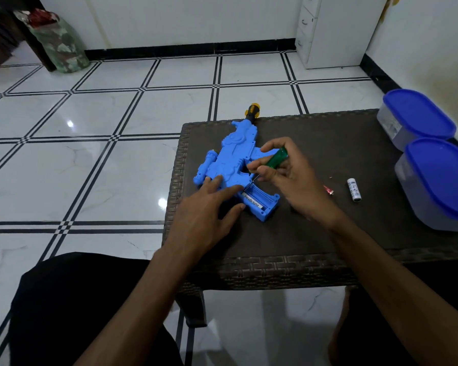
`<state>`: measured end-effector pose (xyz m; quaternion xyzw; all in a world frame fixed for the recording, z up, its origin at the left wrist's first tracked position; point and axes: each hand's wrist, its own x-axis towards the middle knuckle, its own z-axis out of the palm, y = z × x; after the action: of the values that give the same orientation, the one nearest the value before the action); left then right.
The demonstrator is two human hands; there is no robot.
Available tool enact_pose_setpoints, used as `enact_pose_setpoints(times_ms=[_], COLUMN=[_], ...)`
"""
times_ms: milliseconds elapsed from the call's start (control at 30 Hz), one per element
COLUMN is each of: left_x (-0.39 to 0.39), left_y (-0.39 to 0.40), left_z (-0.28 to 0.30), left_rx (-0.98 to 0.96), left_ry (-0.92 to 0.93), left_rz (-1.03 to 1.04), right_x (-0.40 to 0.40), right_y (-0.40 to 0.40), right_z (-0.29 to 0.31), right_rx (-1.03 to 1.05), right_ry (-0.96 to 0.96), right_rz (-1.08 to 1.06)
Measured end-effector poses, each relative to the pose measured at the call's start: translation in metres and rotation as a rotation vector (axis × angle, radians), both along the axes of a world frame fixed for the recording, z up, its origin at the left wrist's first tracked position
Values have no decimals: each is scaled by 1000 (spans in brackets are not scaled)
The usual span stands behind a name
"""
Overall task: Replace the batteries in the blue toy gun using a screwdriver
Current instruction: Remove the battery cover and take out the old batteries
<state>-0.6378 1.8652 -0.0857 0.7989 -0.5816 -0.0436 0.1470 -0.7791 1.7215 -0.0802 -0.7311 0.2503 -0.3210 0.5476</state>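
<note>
The left hand (209,202) lies spread flat on the blue toy gun (233,167), pinning it to the counter (315,233). The right hand (291,178) pinches a green screwdriver (275,161), tip at the open compartment holding one battery (253,201). A loose battery (354,189) lies right of that hand.

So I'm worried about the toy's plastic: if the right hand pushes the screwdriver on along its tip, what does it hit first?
Probably the open battery compartment of the blue toy gun, by the battery; depth is unclear.
</note>
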Motion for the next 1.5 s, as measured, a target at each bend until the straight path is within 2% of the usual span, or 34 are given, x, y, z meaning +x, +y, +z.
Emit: enact_pose_setpoints(times_ms=[167,667,767,933,1067,1167,1500], left_x=[-2,-15,-13,-14,-14,-14,-14], left_y=[-2,-10,-9,-8,-3,-4,-6], left_z=[0,-3,-6,-7,-5,-2,0], left_rx=[84,87,74,62,54,130,198], left_ry=[-37,-74,-66,-71,-103,-152,-165], left_rz=[-40,5,-6,-5,-75,-84,-106], right_x=[6,19,20,15,8,4,27], right_y=[-6,-8,-6,-3,-2,-5,2], right_z=[1,6,8,8,9,9,-4], right_rx=[206,219,169,-33,-32,-26,-206], right_ry=[-61,-32,-22,5,43,70,72], right_rz=[-43,-181,-165,-62,41,95,-28])
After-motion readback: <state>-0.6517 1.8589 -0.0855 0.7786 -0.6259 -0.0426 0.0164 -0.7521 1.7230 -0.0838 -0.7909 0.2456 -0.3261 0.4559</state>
